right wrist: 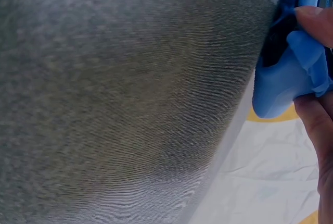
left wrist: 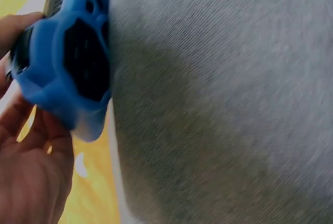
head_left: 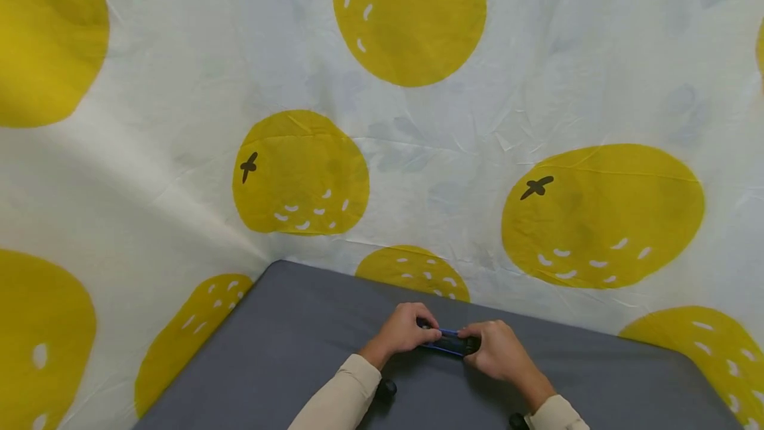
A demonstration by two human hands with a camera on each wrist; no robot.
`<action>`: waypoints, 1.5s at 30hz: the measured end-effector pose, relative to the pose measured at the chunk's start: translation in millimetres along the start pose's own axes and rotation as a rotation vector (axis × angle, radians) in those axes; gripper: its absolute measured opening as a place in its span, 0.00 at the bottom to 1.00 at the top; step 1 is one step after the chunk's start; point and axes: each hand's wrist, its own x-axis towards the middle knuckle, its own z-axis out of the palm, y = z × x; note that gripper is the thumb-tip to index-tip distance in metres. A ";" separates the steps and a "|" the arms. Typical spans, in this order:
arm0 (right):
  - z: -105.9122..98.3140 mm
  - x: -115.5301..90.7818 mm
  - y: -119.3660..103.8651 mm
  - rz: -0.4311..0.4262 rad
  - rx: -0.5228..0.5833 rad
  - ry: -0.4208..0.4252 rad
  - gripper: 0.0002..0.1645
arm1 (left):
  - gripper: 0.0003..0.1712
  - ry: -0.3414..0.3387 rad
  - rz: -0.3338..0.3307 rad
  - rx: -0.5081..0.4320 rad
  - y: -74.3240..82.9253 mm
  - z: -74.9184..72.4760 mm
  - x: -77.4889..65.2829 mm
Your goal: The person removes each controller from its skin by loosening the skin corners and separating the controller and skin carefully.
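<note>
A black handheld game console [head_left: 451, 342] in a blue soft cover is held just above the grey surface, one hand at each end. My left hand [head_left: 408, 328] grips its left end; in the left wrist view the fingers curl round the blue cover [left wrist: 44, 62], which has holes and a black opening in it. At the other end my right hand [head_left: 497, 350] pinches the console, thumb on the cover's edge. Close by that thumb, in the right wrist view, the blue cover [right wrist: 283, 91] looks folded and loose. The console's front face is mostly hidden.
Under the hands spreads a grey cloth-covered table [head_left: 286, 350]. White fabric with large yellow fruit prints [head_left: 418, 151] hangs behind it and along its left side. Small black devices [head_left: 386, 389] sit by both wrists.
</note>
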 end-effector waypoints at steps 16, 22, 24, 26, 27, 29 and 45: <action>-2.8 5.3 2.3 -0.013 -0.005 -0.009 0.21 | 0.09 -0.188 0.067 0.094 -3.3 -13.6 6.5; -5.3 0.4 3.9 0.002 -0.022 0.007 0.21 | 0.05 -0.249 0.174 0.212 1.9 -10.0 10.6; -3.9 -0.1 4.0 -0.008 -0.022 0.004 0.21 | 0.08 -0.264 0.174 0.257 2.3 -9.2 10.2; -2.0 0.4 3.3 -0.021 -0.022 -0.001 0.21 | 0.11 -0.276 0.156 0.286 2.9 -9.5 9.4; -1.1 1.1 2.8 -0.028 -0.020 0.000 0.21 | 0.11 -0.277 0.145 0.296 3.2 -10.1 8.9; 0.7 2.9 1.6 -0.035 -0.022 0.005 0.21 | 0.12 -0.273 0.132 0.315 2.7 -10.9 8.0; 5.0 1.4 -1.8 -0.005 -0.025 0.031 0.20 | 0.07 -0.094 0.046 0.103 3.2 -5.6 1.2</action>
